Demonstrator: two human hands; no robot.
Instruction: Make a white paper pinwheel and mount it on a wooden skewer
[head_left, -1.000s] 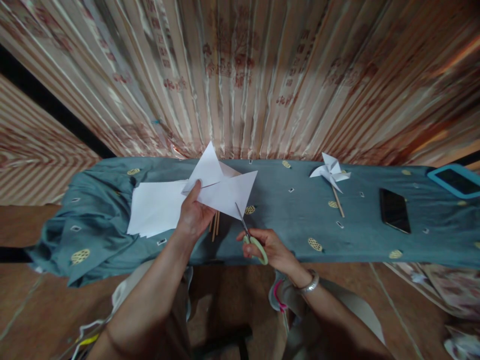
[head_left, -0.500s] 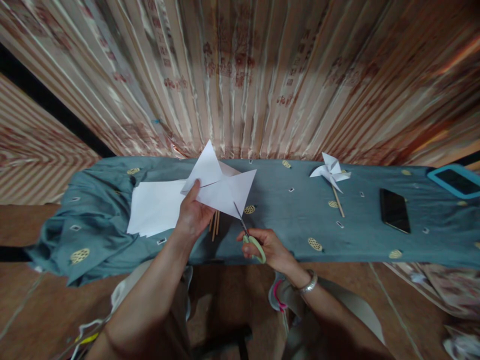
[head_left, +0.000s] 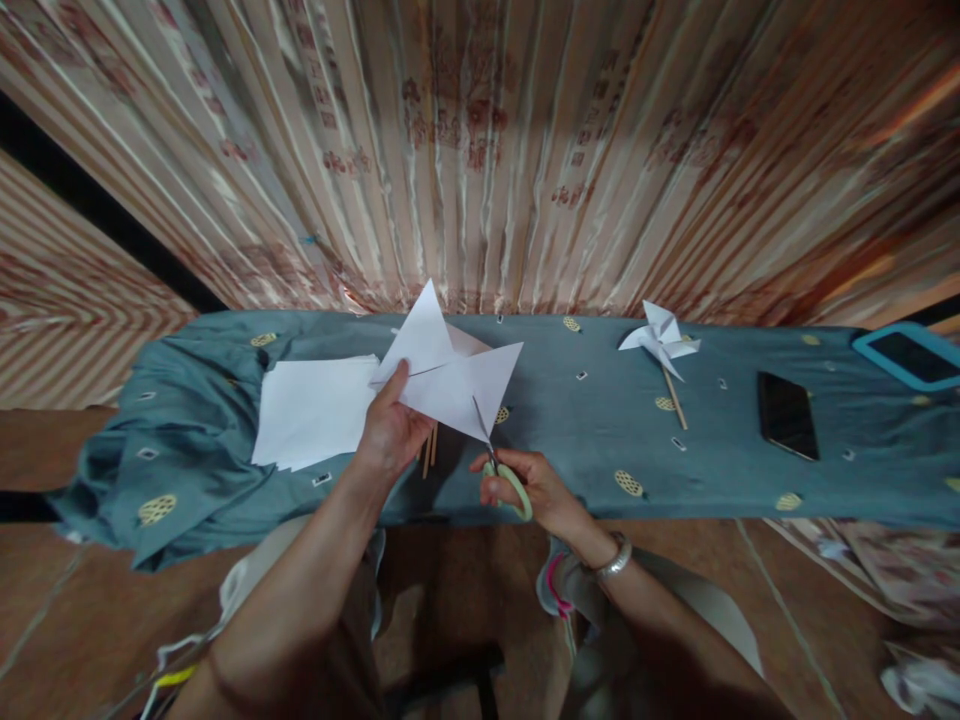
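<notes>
My left hand (head_left: 391, 432) pinches a white paper sheet (head_left: 442, 385) at its left side, thumb on top. Slits run inward from the sheet's corners, and its flaps spread apart. In my right hand (head_left: 529, 485) are scissors (head_left: 511, 484) with pale green handles. Their blades reach over the lower right corner of the sheet, pointing toward its middle. Below the sheet, several thin wooden sticks (head_left: 430, 452) lie partly hidden on the cloth. A stack of white paper (head_left: 313, 412) rests just left of my left hand.
A finished-looking paper pinwheel (head_left: 660, 340) on a stick lies to the right. Beyond it are a black phone (head_left: 787, 414) and a blue-framed tablet-like object (head_left: 911, 357). A grey-green patterned cloth (head_left: 577, 440) covers the narrow table, with a pleated curtain (head_left: 480, 150) behind.
The paper in my left hand has shifted slightly right. The scissor blades have moved along the lower right corner, overlapping the sheet more.
</notes>
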